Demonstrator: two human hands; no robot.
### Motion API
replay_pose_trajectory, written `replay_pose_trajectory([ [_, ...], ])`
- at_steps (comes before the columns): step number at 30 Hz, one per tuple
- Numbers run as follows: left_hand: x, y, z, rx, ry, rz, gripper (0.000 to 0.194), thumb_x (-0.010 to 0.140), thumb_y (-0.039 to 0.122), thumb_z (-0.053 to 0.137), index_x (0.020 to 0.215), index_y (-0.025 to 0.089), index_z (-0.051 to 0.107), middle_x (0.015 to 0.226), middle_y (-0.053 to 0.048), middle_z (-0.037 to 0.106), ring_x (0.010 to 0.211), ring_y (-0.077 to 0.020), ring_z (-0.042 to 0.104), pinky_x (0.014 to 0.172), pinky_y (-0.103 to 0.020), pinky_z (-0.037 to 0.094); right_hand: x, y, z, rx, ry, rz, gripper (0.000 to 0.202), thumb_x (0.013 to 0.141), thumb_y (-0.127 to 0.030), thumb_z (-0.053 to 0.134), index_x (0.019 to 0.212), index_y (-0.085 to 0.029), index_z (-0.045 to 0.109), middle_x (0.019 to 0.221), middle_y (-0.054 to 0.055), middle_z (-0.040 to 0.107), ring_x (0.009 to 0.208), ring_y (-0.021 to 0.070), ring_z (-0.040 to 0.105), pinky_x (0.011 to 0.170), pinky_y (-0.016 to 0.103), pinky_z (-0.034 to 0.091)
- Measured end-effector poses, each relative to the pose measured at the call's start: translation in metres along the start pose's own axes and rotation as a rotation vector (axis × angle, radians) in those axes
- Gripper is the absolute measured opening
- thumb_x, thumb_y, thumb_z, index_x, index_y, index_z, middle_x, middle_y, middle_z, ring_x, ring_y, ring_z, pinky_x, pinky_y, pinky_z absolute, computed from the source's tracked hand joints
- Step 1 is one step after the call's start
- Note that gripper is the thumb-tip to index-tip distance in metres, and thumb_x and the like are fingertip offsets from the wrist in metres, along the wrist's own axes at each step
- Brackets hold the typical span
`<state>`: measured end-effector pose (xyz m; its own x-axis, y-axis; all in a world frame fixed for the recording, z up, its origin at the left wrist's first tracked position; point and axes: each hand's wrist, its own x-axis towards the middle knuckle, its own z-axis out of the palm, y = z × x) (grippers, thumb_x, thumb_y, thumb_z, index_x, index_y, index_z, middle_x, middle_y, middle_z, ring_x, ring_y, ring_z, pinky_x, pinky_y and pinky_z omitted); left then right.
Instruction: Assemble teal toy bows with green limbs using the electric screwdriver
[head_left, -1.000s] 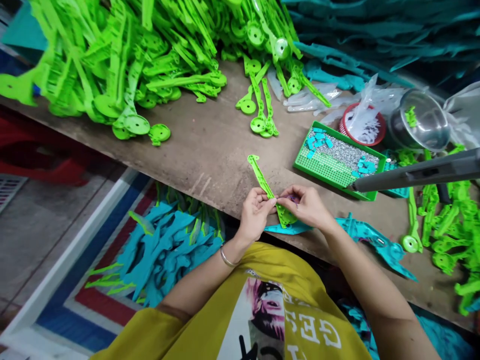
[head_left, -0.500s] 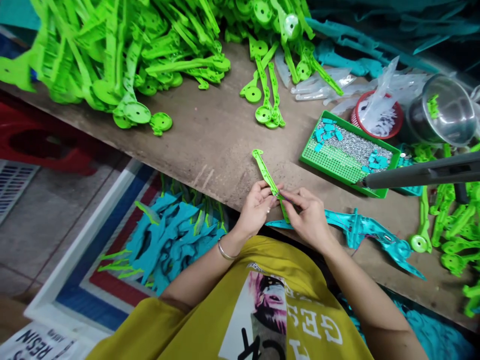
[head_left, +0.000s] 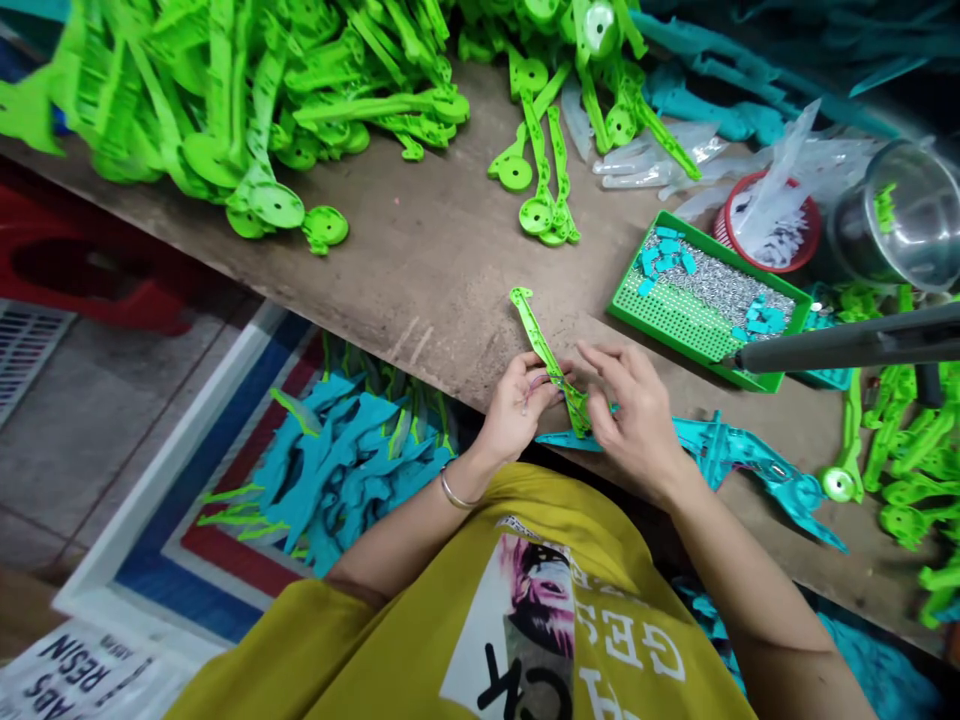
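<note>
My left hand (head_left: 512,412) pinches a long, narrow bright green plastic part (head_left: 534,332) near its middle, its hooked end tilted up and away from me. A thin purplish wire (head_left: 535,381) loops by the left fingertips. Just right of the part, my right hand (head_left: 637,418) has its fingers apart, and I see nothing in them. Whether the right thumb touches the part's lower end I cannot tell. Behind and beyond the right hand lies a blue plastic shell (head_left: 750,452) on the table, partly covered by that hand.
Heaped green parts (head_left: 225,90) fill the far left of the table (head_left: 420,240). A green basket (head_left: 705,350) holds screws and small blue pieces. Beside it stand a red basket (head_left: 806,255) and a metal bowl (head_left: 919,240). A grey bar (head_left: 840,343) juts in. Blue parts (head_left: 360,440) lie below left.
My right hand has come off the green part, moving slightly right, and its fingers have spread. The wire loop now shows by my left fingers, which still hold the part.
</note>
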<state>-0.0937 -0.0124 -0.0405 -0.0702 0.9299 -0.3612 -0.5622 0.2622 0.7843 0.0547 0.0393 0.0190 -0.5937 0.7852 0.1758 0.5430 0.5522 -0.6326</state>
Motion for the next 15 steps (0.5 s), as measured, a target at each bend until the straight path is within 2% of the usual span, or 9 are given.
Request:
replay_pose_trajectory([
  [3,0.001,-0.003,-0.003,0.058,0.007,0.067,0.041,0.083,0.029,0.077,0.116,0.021,0.053,0.106,-0.005,0.073,0.101,-0.0182,0.071,0.096,-0.035,0.056,0.015,0.002,0.000,0.003,-0.125,-0.218,0.053,0.095,-0.009,0.041,0.147,-0.020,0.049,0.116,0.011,0.069,0.099,0.0243,0.061,0.089,0.041,0.052],
  [6,0.002,-0.003,-0.004,0.099,0.014,0.126,0.042,0.080,0.027,0.077,0.116,0.021,0.056,0.109,-0.004,0.072,0.111,-0.0204,0.068,0.096,-0.033,0.055,0.026,0.001,0.007,-0.032,-0.269,-0.355,0.045,0.101,-0.013,0.039,0.143,-0.019,0.053,0.106,0.011,0.072,0.094,0.0236,0.059,0.084,0.039,0.051],
  [8,0.002,-0.001,-0.003,0.037,-0.006,0.105,0.048,0.078,0.027,0.078,0.119,0.022,0.055,0.113,-0.005,0.070,0.112,-0.0210,0.068,0.093,-0.033,0.057,0.032,0.003,0.009,-0.022,-0.284,-0.353,0.039,0.101,-0.014,0.040,0.134,-0.018,0.060,0.100,0.010,0.070,0.091,0.0229,0.059,0.082,0.038,0.050],
  [11,0.002,0.004,0.000,-0.088,-0.013,0.024,0.049,0.076,0.022,0.078,0.118,0.024,0.053,0.116,-0.003,0.068,0.103,-0.0172,0.070,0.088,-0.031,0.059,0.040,0.010,0.003,0.045,-0.222,-0.269,0.033,0.096,-0.012,0.044,0.117,-0.019,0.068,0.096,0.009,0.065,0.089,0.0209,0.059,0.079,0.035,0.050],
  [15,0.003,0.010,0.002,-0.180,0.032,-0.051,0.042,0.078,0.020,0.074,0.114,0.023,0.053,0.112,0.000,0.067,0.095,-0.0127,0.069,0.086,-0.030,0.058,0.048,0.021,-0.004,0.132,-0.135,-0.150,0.020,0.092,-0.012,0.051,0.099,-0.018,0.069,0.091,0.007,0.066,0.084,0.0186,0.063,0.077,0.032,0.050],
])
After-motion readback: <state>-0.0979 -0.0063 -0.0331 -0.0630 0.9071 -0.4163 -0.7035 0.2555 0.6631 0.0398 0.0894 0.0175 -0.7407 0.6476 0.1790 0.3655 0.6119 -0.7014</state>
